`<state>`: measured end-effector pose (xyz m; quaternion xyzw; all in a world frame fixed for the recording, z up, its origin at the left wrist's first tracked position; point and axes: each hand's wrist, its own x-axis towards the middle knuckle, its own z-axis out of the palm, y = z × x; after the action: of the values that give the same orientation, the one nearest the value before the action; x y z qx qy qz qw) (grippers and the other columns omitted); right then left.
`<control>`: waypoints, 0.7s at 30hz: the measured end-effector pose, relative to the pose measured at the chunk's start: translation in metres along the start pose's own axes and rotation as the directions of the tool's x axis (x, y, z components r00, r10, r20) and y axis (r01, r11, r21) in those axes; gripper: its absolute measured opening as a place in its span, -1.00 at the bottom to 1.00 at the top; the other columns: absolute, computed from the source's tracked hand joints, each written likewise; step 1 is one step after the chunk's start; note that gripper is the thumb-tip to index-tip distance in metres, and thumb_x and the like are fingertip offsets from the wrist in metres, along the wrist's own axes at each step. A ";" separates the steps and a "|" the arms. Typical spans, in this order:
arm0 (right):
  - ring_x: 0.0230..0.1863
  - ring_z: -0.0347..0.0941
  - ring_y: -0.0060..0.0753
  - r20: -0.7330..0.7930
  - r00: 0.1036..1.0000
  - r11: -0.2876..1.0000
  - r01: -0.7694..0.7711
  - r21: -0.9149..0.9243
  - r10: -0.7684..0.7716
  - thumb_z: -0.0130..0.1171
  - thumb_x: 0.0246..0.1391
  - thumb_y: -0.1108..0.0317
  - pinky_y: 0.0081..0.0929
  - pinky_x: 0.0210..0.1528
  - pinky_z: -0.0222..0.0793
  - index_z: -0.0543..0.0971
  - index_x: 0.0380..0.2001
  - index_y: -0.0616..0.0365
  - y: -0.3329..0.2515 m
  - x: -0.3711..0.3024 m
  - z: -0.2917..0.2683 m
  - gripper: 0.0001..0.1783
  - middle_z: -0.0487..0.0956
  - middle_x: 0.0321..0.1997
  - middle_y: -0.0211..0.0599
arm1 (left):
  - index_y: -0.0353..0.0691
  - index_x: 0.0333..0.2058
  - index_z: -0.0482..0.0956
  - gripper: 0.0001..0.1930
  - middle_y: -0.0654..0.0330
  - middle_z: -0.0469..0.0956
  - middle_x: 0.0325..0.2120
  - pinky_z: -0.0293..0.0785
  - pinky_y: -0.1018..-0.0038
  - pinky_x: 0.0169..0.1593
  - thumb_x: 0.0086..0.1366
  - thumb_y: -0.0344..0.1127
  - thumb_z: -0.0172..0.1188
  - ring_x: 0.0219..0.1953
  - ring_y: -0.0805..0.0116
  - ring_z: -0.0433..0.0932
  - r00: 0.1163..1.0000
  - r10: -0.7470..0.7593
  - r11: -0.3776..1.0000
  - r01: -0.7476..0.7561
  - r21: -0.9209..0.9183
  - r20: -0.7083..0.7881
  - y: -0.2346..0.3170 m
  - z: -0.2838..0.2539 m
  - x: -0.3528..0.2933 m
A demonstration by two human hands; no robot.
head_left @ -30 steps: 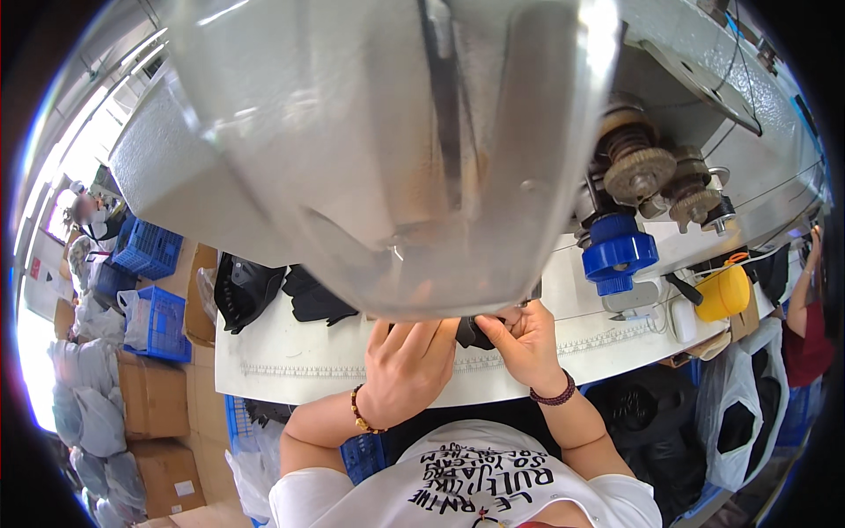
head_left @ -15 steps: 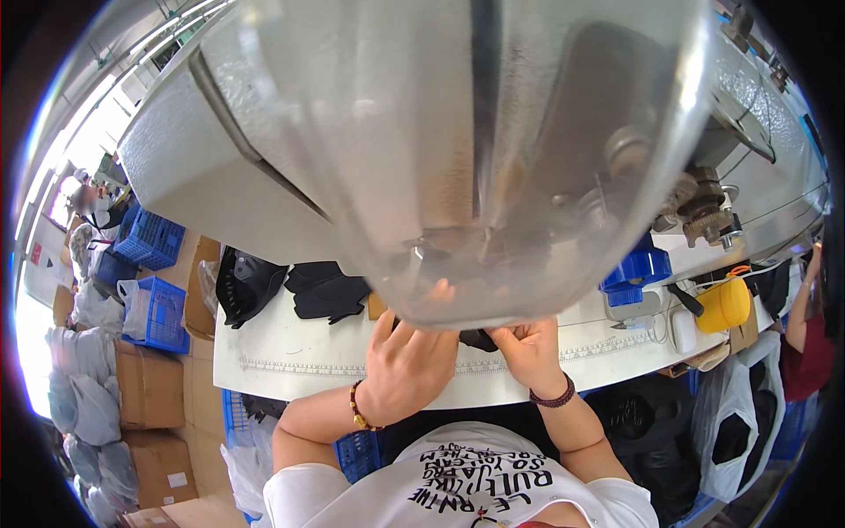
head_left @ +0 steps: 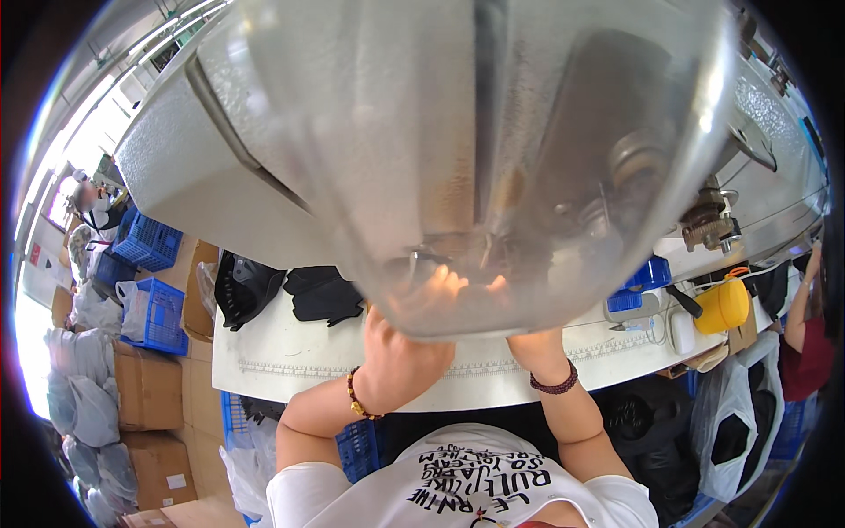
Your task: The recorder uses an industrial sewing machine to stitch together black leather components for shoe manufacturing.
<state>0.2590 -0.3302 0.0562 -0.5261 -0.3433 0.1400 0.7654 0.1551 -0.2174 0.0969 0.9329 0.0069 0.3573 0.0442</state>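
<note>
The white worktable (head_left: 290, 352) is reached across by the left hand (head_left: 400, 356) and right hand (head_left: 528, 339); their finger state cannot be told behind a clear curved shield (head_left: 475, 158). Black fabric pieces (head_left: 321, 292) are laid further left.

Garment workshop: sewing machine (head_left: 264, 158), blue crates (head_left: 150, 242).

A white desk (head_left: 290, 352) carries 2 heaps of black fabric pieces (head_left: 324, 293) at its left end. At its right end sit a yellow container (head_left: 722, 305) and 2 blue plastic boxes (head_left: 641, 282). Left of the desk, on the floor, stand blue plastic crates (head_left: 150, 242), brown cardboard boxes (head_left: 145, 387) and filled clear plastic bags (head_left: 75, 387). A clear plastic bag (head_left: 726, 422) hangs at the right.
</note>
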 end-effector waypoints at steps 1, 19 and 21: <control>-0.43 0.36 -0.68 -0.005 1.000 0.997 0.002 -0.072 -0.002 0.11 -0.03 0.50 -0.72 -0.37 0.26 0.50 -0.36 0.23 -0.001 0.001 0.000 -0.89 0.50 -0.44 -0.46 | -0.25 -0.66 0.39 -0.87 0.21 0.35 -0.56 0.30 0.47 -0.43 -0.25 -0.50 0.17 -0.50 0.32 0.41 1.000 -0.024 1.000 0.024 -0.010 -0.003 -0.001 0.001 0.000; -0.37 0.38 -0.72 0.023 0.997 0.997 0.075 -0.010 -0.075 0.05 -0.06 0.59 -0.74 -0.42 0.29 0.42 -0.22 0.26 0.016 0.002 0.012 -0.74 0.49 -0.31 -0.40 | -0.26 -0.55 0.46 -0.82 0.17 0.33 -0.33 0.11 0.20 -0.15 -0.28 -0.51 0.13 -0.19 0.16 0.28 0.993 -0.066 0.985 0.051 0.163 0.093 -0.001 -0.005 0.008; -0.35 0.38 -0.72 0.054 0.997 0.998 0.051 -0.044 -0.049 0.03 -0.05 0.60 -0.76 -0.40 0.29 0.40 -0.19 0.26 0.021 -0.001 0.009 -0.72 0.48 -0.26 -0.38 | -0.26 -0.56 0.45 -0.81 0.18 0.33 -0.34 0.12 0.21 -0.16 -0.30 -0.51 0.13 -0.20 0.18 0.27 0.997 -0.026 0.991 0.016 0.129 0.078 -0.004 -0.003 0.006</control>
<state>0.2556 -0.3155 0.0389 -0.5308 -0.3795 0.1268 0.7471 0.1580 -0.2126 0.1024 0.9471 0.0380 0.3184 -0.0121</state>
